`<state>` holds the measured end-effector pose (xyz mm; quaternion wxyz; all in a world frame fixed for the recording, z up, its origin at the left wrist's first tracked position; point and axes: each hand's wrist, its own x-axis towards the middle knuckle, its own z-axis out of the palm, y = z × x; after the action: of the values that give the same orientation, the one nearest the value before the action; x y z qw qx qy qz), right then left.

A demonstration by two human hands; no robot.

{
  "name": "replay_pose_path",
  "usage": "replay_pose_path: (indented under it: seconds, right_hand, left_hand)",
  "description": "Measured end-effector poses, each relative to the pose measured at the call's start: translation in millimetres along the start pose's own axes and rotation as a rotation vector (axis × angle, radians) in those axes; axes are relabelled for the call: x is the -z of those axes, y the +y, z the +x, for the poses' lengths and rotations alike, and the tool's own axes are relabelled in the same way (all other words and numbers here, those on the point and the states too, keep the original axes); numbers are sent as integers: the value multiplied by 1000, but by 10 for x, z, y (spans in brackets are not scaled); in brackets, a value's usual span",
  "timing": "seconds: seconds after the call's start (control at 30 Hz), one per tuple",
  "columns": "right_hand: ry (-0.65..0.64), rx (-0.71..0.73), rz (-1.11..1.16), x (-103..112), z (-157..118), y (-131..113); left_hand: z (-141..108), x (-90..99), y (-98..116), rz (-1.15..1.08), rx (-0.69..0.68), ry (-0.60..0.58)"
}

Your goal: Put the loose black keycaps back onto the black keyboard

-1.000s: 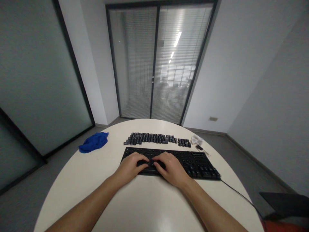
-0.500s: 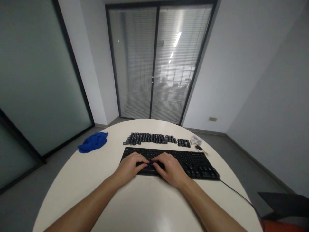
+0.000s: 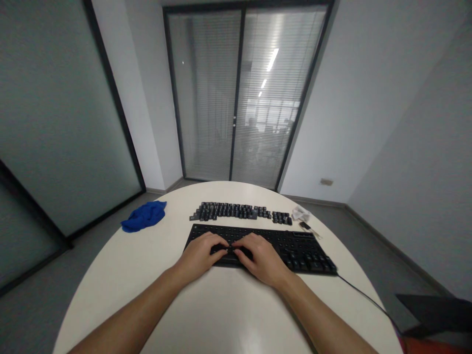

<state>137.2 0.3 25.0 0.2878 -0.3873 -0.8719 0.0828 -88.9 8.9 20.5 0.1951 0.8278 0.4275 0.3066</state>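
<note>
A black keyboard (image 3: 295,246) lies across the round table, many of its key places without caps and its lower right keys in place. My left hand (image 3: 201,253) rests over its left half, thumb and forefinger bent together in a pinch. From the right, my right hand (image 3: 260,255) meets it, its thumb and forefinger likewise pinched. Both sets of fingertips almost touch each other low on the keyboard. Whatever small piece lies between them is too dark to make out. Beyond the keyboard, loose black keycaps (image 3: 236,210) are laid out in rows.
A crumpled blue cloth (image 3: 144,216) lies at the left of the white table (image 3: 147,265). At the right are a crumpled white wrapper (image 3: 301,213) and a small dark item (image 3: 305,225). The keyboard's cable (image 3: 363,294) runs off the right edge, near a dark chair (image 3: 435,312).
Both hands stay at nearly the same spot on the keyboard, with only slight finger movement. The whole view has shifted a little.
</note>
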Motion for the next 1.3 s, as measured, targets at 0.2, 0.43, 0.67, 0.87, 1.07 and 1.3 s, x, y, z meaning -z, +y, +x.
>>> replay_pose_path:
  seconds: [0.2, 0.43, 0.67, 0.87, 1.07, 1.3]
  right_hand:
    - [-50, 53, -11, 27, 3, -32]
    - [-111, 69, 1, 57, -5, -53]
    - [-134, 62, -13, 66, -8, -49]
    - [-144, 51, -12, 66, -3, -57]
    - [-177, 40, -18, 79, -2, -44]
    - [-181, 46, -33, 63, -14, -30]
  left_hand:
    - [-10, -14, -7, -64, 64, 27]
    - [-32, 34, -1, 15, 32, 6]
    - [-42, 210, 135, 193, -94, -95]
    - [-40, 243, 130, 258, -218, -153]
    - [-39, 228, 93, 312, -235, -171]
    - [-49, 239, 93, 321, -242, -179]
